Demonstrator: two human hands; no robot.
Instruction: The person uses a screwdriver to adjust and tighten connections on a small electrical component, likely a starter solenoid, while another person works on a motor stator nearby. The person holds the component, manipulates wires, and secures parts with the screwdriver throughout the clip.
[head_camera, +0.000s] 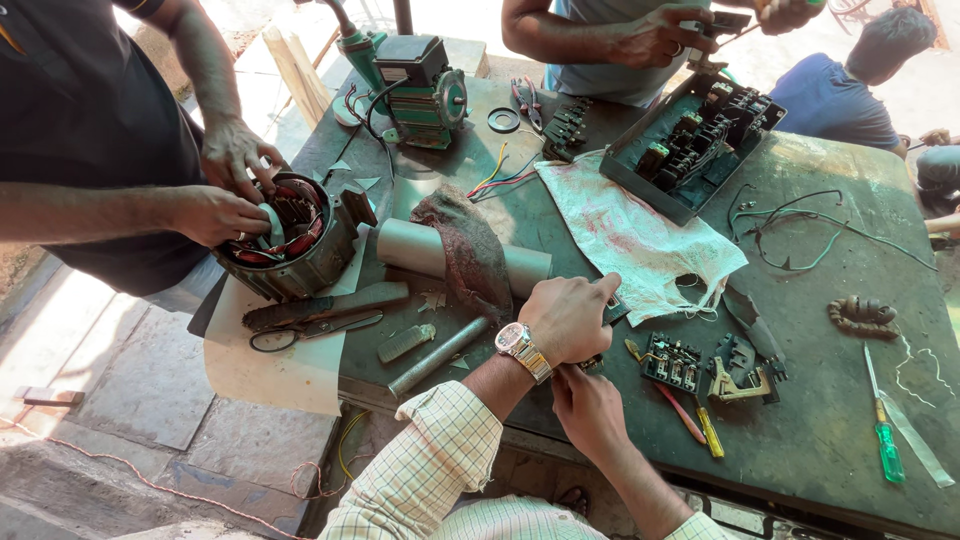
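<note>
My left hand (568, 316), with a wristwatch (520, 345) and a checked sleeve, is curled into a fist over a small dark part (612, 304) at the edge of a white cloth (640, 235). Just below it, my right hand (590, 408) pinches a small black piece (592, 362) under the left wrist. Both hands work close together near the front edge of the dark green table (820, 420). What exactly the fingers enclose is mostly hidden.
At the left, a co-worker's hands reach into an open motor stator (300, 250). Another person at the back holds a part above a black switch box (690, 140). Around lie a green motor (425, 90), grey tube (410, 247), scissors (310, 330), terminal block (672, 362) and green screwdriver (886, 445).
</note>
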